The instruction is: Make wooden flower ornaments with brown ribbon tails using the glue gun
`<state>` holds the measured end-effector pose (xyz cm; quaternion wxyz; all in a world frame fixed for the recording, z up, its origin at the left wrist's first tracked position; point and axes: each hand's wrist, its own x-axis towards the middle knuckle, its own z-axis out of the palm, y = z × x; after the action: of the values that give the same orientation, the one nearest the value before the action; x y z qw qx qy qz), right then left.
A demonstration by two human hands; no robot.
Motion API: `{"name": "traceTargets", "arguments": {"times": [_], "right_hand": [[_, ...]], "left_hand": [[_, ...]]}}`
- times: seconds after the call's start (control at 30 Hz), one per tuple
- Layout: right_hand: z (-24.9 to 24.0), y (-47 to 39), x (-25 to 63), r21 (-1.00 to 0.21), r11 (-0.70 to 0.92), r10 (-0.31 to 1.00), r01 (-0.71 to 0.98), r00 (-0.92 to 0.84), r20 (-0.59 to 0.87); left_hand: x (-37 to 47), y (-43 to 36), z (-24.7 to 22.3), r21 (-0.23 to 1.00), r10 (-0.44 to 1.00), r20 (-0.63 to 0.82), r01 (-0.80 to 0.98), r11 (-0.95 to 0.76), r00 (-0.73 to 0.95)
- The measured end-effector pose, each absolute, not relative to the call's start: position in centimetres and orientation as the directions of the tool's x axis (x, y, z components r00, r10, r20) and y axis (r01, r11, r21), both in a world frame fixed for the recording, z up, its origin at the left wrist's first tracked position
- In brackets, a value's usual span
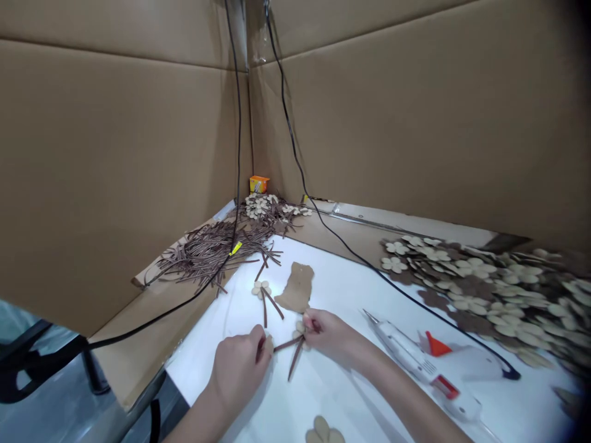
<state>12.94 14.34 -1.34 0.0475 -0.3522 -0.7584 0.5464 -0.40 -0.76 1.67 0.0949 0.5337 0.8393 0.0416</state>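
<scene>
A small cream flower (300,329) with brown strips (295,360) lies at the fingertips of my right hand (321,329), whose fingers are pinched together on it. My left hand (242,363) is closed, its thumb and forefinger at the outer end of one strip. Just beyond my hands, another cream flower with two brown strips (261,288) rests on the white sheet (235,301). A torn piece of brown card (298,287) lies to the right of that flower. Near the bottom edge is a tan flower (324,432), partly cut off by the frame.
A white glue gun (415,354) with a red trigger lies at the right. Behind it is a heap of cream and brown flowers (475,277). Brown strips (207,249) are piled at the left. An orange box (259,184) stands in the corner; a black cable (341,237) crosses the sheet.
</scene>
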Motion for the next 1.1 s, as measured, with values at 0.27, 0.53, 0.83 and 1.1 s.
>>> {"name": "traceTargets", "arguments": {"times": [0.27,0.53,0.83,1.1], "right_hand": [[-1.3,13.8,13.2,-0.907,0.125,0.585,0.402,-0.769,-0.260],[-0.4,13.4,13.1,-0.907,0.008,0.624,0.420,-0.711,-0.324],[-0.9,14.3,13.9,-0.812,0.014,0.716,0.584,-0.573,-0.400],[-0.6,14.1,14.5,-0.889,-0.070,0.602,0.452,-0.692,-0.399]], "left_hand": [[-0.5,0.0,1.4,0.259,0.903,-0.093,0.866,0.428,-0.419],[-0.7,-0.2,1.4,0.310,0.907,-0.086,0.854,0.417,-0.411],[-1.1,-0.3,1.9,0.365,0.914,-0.164,0.838,0.406,-0.371],[-1.2,-0.5,1.5,0.374,0.929,-0.157,0.851,0.370,-0.335]]}}
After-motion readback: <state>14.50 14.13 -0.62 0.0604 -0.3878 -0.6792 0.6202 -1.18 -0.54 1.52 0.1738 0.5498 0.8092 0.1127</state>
